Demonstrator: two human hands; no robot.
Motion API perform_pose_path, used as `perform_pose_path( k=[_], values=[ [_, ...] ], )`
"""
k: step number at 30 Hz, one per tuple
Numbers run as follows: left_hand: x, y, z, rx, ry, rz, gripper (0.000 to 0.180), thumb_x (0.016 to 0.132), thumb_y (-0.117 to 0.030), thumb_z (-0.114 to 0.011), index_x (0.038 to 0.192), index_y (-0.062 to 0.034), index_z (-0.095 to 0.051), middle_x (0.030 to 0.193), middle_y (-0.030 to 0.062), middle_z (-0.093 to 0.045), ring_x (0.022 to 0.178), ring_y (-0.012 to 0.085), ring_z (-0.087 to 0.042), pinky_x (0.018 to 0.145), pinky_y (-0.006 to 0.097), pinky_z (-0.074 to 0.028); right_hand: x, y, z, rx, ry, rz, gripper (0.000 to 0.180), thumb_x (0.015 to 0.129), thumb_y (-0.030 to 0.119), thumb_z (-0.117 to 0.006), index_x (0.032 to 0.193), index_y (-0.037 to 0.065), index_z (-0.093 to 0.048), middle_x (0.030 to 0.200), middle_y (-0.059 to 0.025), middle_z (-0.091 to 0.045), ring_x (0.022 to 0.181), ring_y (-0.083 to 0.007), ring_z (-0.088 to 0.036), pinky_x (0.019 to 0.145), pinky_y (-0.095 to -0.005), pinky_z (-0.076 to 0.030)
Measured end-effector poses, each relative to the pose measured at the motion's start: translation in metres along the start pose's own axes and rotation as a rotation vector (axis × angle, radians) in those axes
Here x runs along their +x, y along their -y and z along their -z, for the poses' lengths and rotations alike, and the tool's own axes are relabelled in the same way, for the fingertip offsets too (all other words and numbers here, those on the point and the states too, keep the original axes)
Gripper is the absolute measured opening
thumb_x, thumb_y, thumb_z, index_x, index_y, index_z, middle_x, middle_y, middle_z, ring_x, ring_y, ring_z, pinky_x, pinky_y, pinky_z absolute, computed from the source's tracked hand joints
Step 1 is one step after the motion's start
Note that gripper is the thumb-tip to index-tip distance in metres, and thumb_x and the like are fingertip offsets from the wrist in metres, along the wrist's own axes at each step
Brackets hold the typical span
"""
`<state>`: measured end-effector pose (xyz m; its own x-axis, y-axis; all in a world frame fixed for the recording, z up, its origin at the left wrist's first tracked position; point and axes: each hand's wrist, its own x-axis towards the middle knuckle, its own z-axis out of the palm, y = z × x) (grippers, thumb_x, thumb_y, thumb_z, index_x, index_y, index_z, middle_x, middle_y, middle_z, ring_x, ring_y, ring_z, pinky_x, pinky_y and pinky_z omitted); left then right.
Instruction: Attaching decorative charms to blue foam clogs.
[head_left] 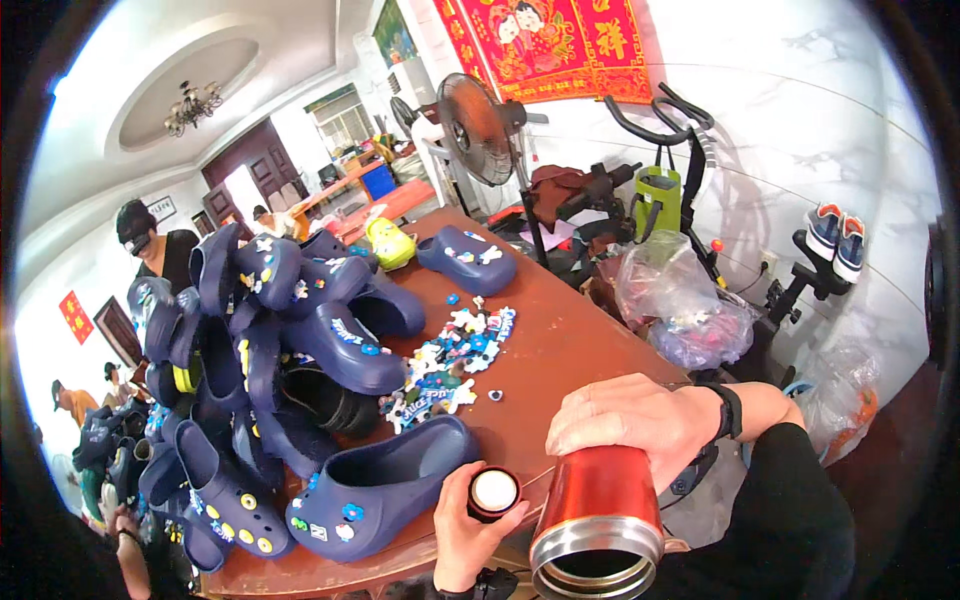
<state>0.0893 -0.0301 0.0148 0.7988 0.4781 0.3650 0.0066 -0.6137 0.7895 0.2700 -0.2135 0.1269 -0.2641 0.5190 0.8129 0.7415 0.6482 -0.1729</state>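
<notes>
My right hand (pixel 640 420) is wrapped round the far end of a red metal thermos (pixel 600 490). The flask is tilted, its wide steel mouth uncapped and facing me; the inside looks dark. In my left hand (pixel 460 540) I grip a small round cap (pixel 494 491), dark-rimmed with a white inner face turned up. Just left of that hand a navy clog (pixel 390 490) with several charms on its toe lies at the table's near edge. Beyond it spreads a heap of loose shoe charms (pixel 465 345).
A tall pile of navy clogs (pixel 270 300) covers the left of the brown table (pixel 560 340). A lime clog (pixel 390 243) sits behind. Right of the table stand a fan (pixel 478 130), an exercise bike (pixel 690 130) and plastic bags (pixel 690 310). A person (pixel 155 245) works across the pile.
</notes>
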Motion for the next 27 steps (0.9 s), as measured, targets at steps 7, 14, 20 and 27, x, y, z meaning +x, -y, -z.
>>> perform_pose_path(
  k=[7, 14, 20, 27],
  values=[
    [0.000, -0.010, 0.000, 0.038, -0.001, 0.000, 0.064, 0.063, -0.018, -0.087, 0.116, 0.0006, -0.056, 0.112, 0.0159, -0.060, 0.103, 0.0301, -0.061, 0.089, 0.037, -0.049, -0.006, 0.001, 0.001, 0.061, 0.030, -0.013, 0.054, 0.082, 0.028, -0.074, 0.120, -0.002, -0.051, 0.106, -0.0187, -0.063, 0.092, -0.0355, -0.065, 0.077, -0.0429, -0.054],
    [-0.001, 0.004, -0.006, -0.037, -0.017, 0.018, 0.063, 0.063, -0.018, -0.087, 0.114, 0.0004, -0.057, 0.112, 0.0162, -0.060, 0.102, 0.0308, -0.061, 0.089, 0.038, -0.049, 0.003, 0.006, 0.002, 0.037, -0.036, 0.081, 0.049, 0.075, 0.014, -0.074, 0.116, -0.004, -0.052, 0.099, -0.0161, -0.063, 0.082, -0.0327, -0.065, 0.071, -0.0389, -0.054],
    [-0.002, 0.003, -0.006, -0.030, -0.039, 0.005, 0.061, 0.062, -0.016, -0.086, 0.113, 0.0005, -0.057, 0.108, 0.0160, -0.061, 0.100, 0.0311, -0.061, 0.087, 0.038, -0.049, 0.009, 0.011, 0.008, 0.038, -0.014, 0.132, 0.036, 0.092, 0.021, -0.062, 0.113, -0.007, -0.055, 0.101, -0.0213, -0.063, 0.087, -0.0359, -0.065, 0.077, -0.0445, -0.054],
    [0.003, -0.022, 0.001, 0.067, -0.014, -0.071, 0.061, 0.062, -0.016, -0.086, 0.112, 0.0009, -0.057, 0.108, 0.0161, -0.061, 0.100, 0.0313, -0.061, 0.088, 0.038, -0.049, 0.020, 0.013, 0.020, -0.049, 0.002, 0.204, 0.042, 0.082, 0.017, -0.068, 0.115, -0.006, -0.056, 0.101, -0.0169, -0.063, 0.087, -0.0331, -0.065, 0.079, -0.0415, -0.054]
  ],
)
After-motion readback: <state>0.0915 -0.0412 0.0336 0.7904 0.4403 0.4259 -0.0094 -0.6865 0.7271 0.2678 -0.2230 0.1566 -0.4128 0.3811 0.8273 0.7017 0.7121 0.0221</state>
